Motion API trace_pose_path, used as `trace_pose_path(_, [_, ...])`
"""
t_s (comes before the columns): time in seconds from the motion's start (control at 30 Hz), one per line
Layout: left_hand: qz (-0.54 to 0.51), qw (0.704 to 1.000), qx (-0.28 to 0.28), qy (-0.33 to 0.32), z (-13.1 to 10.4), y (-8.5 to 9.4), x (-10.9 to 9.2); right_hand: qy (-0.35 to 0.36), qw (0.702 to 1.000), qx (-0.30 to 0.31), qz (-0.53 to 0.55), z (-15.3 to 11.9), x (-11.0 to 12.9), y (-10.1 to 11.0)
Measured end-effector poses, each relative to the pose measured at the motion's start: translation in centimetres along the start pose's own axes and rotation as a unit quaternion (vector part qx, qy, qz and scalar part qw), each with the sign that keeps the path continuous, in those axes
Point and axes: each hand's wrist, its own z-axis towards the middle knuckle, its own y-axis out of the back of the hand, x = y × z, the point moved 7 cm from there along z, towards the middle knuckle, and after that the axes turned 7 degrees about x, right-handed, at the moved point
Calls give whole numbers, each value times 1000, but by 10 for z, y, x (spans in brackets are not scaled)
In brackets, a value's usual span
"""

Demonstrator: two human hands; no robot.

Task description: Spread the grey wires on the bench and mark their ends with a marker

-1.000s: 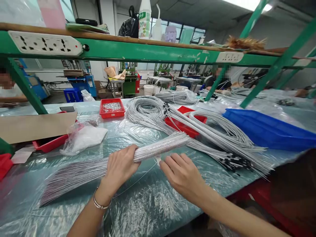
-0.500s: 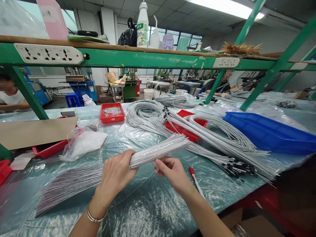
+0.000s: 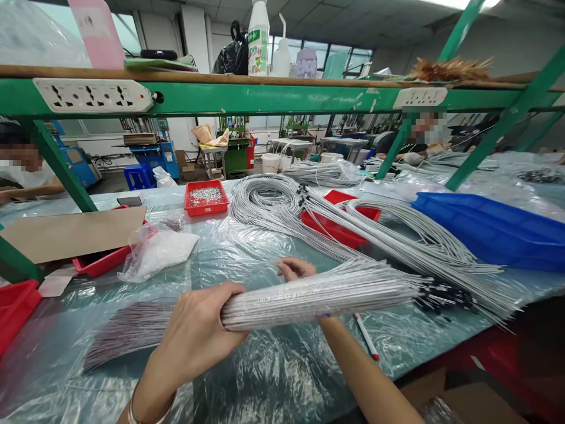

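My left hand is wrapped round a thick bundle of thin grey-white cables above the plastic-covered table. The bundle points right, and its reddish-brown tips fan out on the left. Beyond the bundle is my right hand, its thumb and forefinger pressed together on something too small to make out; the bundle hides part of this hand and wrist. A marker pen with a red end lies to the right. Behind are coiled cables and another cable bunch with black ends.
A red tray holds small metal parts. A blue tray lies at the right, a bag of white material and cardboard at the left. A green shelf beam crosses above. Two people sit beyond the table.
The bundle has swung nearer and lower, its right end now farther right. My right hand has gone from below the bundle to its far side. The pen has turned.
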Motion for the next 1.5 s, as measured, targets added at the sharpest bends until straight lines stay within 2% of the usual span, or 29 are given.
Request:
trace_pose_path(0.13, [-25,999,5,23,15,4,6,-24,997,2,75,-13,19,1])
trace_pose_path(0.2, [-38,998,53,23,31,1,10,-49,991,-22,124,-16,26,1])
trace_pose_path(0.3, [-77,985,155,4,58,-8,15,-79,976,-42,199,-12,33,-5])
trace_pose_path(0.43, [-166,954,248,8,80,-20,27,-65,960,-34,269,-1,40,-12])
trace_pose_path(0.57, [-242,922,302,7,86,-29,31,-69,938,-4,340,-1,40,-15])
trace_pose_path(0.7, [-278,901,332,3,87,-31,29,-92,898,41,429,-6,41,-20])
trace_pose_path(0.8, [-282,899,336,1,87,-29,28,-67,881,115,454,-13,50,-20])
trace_pose_path(0.87, [-271,906,324,2,86,-28,28,-42,877,179,443,-19,56,-20])
trace_pose_path(0.93, [-256,915,312,6,85,-30,28,-27,889,192,415,-23,58,-15])
trace_pose_path(0.97, [-249,918,309,9,84,-31,28,-30,905,161,393,-23,54,-9])
trace_pose_path(1.1, [-224,927,302,17,79,-35,25,-56,967,-23,246,-28,36,16])
trace_pose_path(1.17, [-220,927,304,16,76,-32,22,-30,983,-62,173,-30,32,23])
trace_pose_path(1.2, [-221,925,310,15,74,-31,20,-6,987,-63,145,-29,32,25])
trace_pose_path(1.27, [-210,922,324,7,68,-27,14,46,992,-40,112,-22,33,27])
trace_pose_path(1.37, [-155,920,359,-37,52,-31,0,109,986,36,123,2,46,35])
trace_pose_path(1.43, [-119,915,381,-63,42,-40,-8,149,974,99,140,17,70,48])
trace_pose_path(1.5, [-106,914,386,-64,37,-51,-11,209,954,186,105,19,107,63])
